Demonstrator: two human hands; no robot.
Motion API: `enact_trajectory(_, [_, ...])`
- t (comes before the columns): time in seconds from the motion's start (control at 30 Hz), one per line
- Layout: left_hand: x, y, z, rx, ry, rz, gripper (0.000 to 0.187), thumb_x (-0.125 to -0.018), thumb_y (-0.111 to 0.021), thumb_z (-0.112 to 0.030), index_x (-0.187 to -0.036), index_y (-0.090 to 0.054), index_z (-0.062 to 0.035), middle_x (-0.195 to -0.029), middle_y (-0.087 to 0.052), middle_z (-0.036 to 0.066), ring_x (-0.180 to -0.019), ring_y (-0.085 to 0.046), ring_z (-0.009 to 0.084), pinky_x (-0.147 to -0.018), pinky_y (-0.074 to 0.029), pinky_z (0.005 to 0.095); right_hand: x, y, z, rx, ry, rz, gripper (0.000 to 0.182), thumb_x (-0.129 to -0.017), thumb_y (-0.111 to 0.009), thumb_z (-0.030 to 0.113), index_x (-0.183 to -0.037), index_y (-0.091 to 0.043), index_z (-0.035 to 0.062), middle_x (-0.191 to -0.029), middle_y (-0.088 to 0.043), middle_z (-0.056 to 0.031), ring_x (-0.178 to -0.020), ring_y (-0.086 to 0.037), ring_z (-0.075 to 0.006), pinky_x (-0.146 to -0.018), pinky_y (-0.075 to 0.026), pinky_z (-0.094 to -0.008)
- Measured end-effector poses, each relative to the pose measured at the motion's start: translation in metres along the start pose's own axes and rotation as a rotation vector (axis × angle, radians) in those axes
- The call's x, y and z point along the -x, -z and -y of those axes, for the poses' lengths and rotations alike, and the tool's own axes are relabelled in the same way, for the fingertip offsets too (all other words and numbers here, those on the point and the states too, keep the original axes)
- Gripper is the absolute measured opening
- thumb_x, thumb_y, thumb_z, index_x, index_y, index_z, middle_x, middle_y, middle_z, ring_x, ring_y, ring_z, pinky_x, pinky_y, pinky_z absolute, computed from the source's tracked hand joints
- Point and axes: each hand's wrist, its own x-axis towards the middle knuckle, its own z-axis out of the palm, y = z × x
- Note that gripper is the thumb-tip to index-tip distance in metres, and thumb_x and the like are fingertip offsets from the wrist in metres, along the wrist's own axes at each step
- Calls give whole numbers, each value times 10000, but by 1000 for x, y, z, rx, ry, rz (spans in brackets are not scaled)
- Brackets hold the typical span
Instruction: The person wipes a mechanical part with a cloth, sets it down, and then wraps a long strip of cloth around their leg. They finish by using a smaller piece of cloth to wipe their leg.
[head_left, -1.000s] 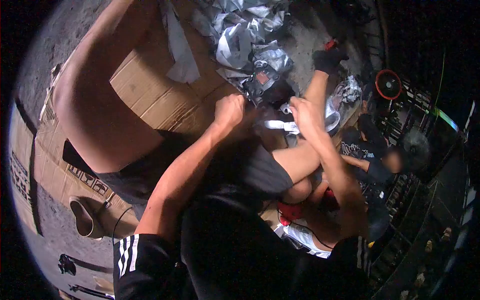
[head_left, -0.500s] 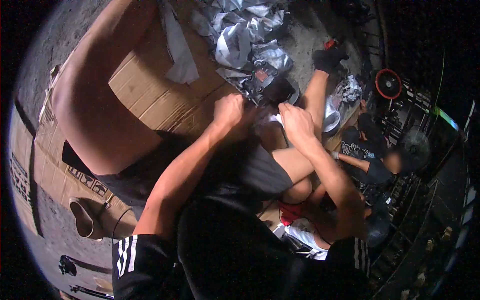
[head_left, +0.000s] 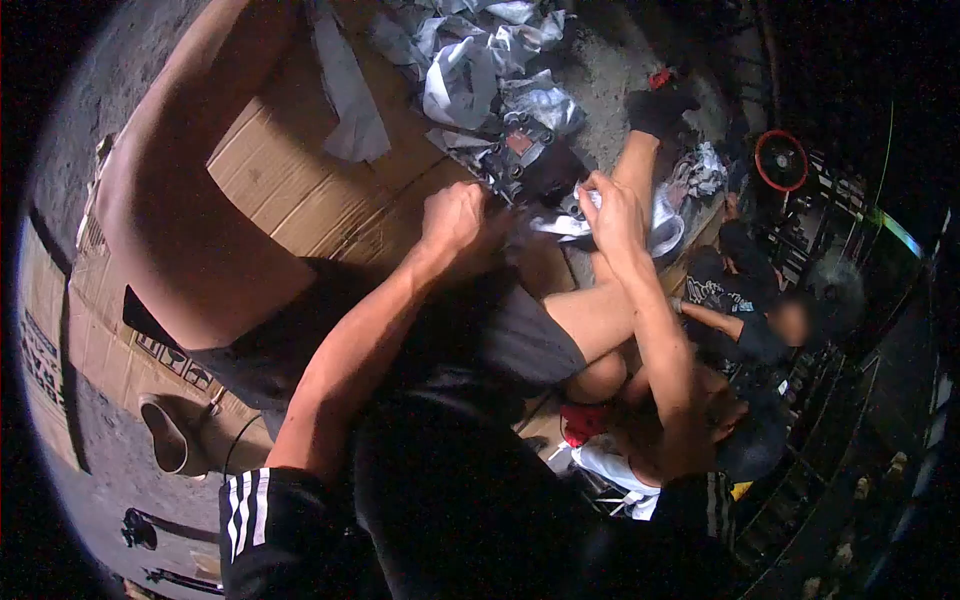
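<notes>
My left hand is closed in a fist above my lap, beside a cluster of dark metal parts. Whatever lies inside its fingers is hidden, and the area just right of it is dark and smeared. To the right, my right hand is raised with thumb and fingers pressed together; I cannot make out what they pinch. A white cloth strip lies just left of this hand, near a small round metal piece. A reddish-brown block sits among the dark parts.
Crumpled grey-white rags lie beyond the parts. Cardboard covers the ground, with a long grey cloth strip on it. A shoe stands at lower left. Other people sit at right, near a red-rimmed fan.
My right hand has moved right and slightly up, farther from my left hand, and more of the white cloth shows between them. My left hand has barely shifted.
</notes>
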Motion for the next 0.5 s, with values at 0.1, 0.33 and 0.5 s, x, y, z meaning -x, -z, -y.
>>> enact_trajectory(0.1, [-2,-3,1,-19,-27,-16,397,-857,-725,-437,-973,-746,-58,-926,-716,228,-860,-692,419,-723,-543,499,0,-1,-1,40,21,-29,133,-905,-679,162,-928,-666,32,-866,-699,-225,-842,-673,-428,-735,-510,-489])
enact_trajectory(0.33, [5,11,-9,-43,-23,-20,308,-899,-663,-331,-894,-720,-28,-881,-698,253,-815,-687,441,-684,-542,509,1,-10,-3,89,-15,-84,146,-926,-665,183,-947,-656,39,-876,-698,-222,-841,-670,-433,-732,-506,-498])
enact_trajectory(0.5, [-2,-5,4,0,-28,-60,270,-902,-653,-291,-888,-720,-30,-898,-702,248,-839,-693,433,-704,-548,509,-13,-6,-8,100,-33,-92,170,-934,-653,190,-963,-639,23,-932,-701,-219,-896,-663,-434,-779,-514,-517])
